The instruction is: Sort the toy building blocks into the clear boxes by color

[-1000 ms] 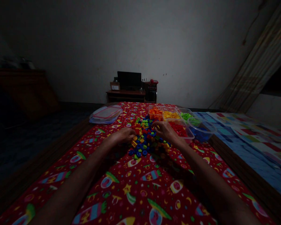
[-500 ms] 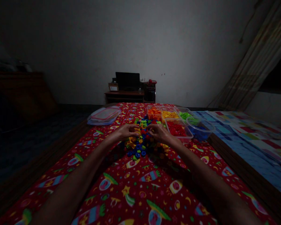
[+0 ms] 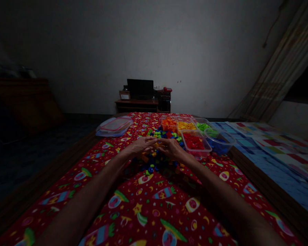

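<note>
Find multicoloured plastic pieces (image 3: 155, 161) on red printed cloth (image 3: 154, 208), flat translucent plastic lids (image 3: 114, 126) left, clear plastic containers (image 3: 199, 154) right, black rectangular monitor (image 3: 140, 89) behind.

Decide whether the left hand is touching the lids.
Apart: the head view shows red patterned cloth between the left hand and the lids.

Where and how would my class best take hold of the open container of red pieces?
Probably by the near rim, coming from the person's side. The container of red pieces sits upright with an outward lip there, while the yellow-piece container stands close behind and the blue-piece container close on the right. Keep it level: it is open, its contents loose.
</note>
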Demonstrator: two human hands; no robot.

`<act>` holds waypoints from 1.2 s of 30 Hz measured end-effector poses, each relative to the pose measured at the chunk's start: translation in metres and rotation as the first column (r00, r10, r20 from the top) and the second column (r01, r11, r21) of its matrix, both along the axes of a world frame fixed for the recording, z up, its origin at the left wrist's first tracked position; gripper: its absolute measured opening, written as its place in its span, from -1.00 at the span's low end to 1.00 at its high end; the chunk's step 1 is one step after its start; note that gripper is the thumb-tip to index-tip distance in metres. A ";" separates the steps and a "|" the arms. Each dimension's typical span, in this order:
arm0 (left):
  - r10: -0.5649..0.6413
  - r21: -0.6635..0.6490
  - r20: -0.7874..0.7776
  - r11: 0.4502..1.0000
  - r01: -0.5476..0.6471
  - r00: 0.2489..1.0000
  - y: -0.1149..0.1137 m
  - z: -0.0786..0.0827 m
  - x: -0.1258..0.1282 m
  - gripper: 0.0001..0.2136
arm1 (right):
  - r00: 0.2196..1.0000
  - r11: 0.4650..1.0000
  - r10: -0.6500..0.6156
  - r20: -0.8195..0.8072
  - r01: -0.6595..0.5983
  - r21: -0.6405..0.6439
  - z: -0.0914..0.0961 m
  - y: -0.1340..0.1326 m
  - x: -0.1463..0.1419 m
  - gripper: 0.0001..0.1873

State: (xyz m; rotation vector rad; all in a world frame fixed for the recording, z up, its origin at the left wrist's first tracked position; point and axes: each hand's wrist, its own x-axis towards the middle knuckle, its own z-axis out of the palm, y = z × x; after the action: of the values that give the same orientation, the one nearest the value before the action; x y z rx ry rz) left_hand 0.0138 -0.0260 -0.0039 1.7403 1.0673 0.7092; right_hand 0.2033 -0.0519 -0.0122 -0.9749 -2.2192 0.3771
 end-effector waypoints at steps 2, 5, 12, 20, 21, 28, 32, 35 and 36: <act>0.097 0.150 -0.137 0.986 -0.076 0.986 0.011 -0.003 -0.015 -0.46 | 0.996 0.996 -0.081 -0.047 0.078 -0.051 0.002 0.001 0.001 -0.59; 0.361 0.514 -0.289 0.840 -0.174 0.887 0.028 -0.015 -0.040 -0.66 | 0.983 0.982 -0.163 -0.085 0.153 -0.112 0.005 0.003 0.003 -0.58; 0.291 0.545 -0.514 0.837 0.046 0.807 0.038 -0.040 -0.047 -0.83 | 0.981 0.976 -0.191 -0.026 0.187 -0.112 0.005 0.003 0.002 -0.61; 0.279 0.403 -0.349 0.906 -0.126 0.895 0.036 -0.022 -0.045 -0.73 | 0.979 0.973 -0.198 -0.041 0.192 -0.126 0.009 0.000 0.001 -0.63; 0.235 0.350 -0.296 0.928 -0.123 0.926 0.033 -0.018 -0.041 -0.70 | 0.976 0.969 -0.210 -0.059 0.200 -0.143 0.009 0.001 0.001 -0.63; 0.113 0.233 -0.048 0.967 -0.099 0.992 0.007 -0.010 0.010 -0.73 | 0.956 0.954 -0.244 -0.164 0.205 -0.221 0.004 0.005 -0.006 -0.66; 0.132 0.170 0.093 0.975 -0.147 0.987 0.002 -0.010 0.023 -0.66 | 0.946 0.953 -0.274 -0.172 0.243 -0.182 0.001 0.011 -0.003 -0.66; 0.146 0.138 0.153 0.976 -0.167 0.977 0.002 -0.004 0.017 -0.62 | 0.933 0.949 -0.303 -0.193 0.277 -0.152 0.003 0.019 0.010 -0.66; 0.156 0.151 0.146 0.972 -0.178 0.977 0.003 -0.001 0.012 -0.62 | 0.929 0.947 -0.313 -0.199 0.287 -0.146 0.005 0.023 0.017 -0.66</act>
State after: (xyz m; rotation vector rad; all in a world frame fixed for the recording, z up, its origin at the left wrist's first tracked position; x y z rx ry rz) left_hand 0.0258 -0.0235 -0.0053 1.7261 1.0981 1.0299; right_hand 0.2198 -0.0291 -0.0076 -1.2511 -1.8303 0.4508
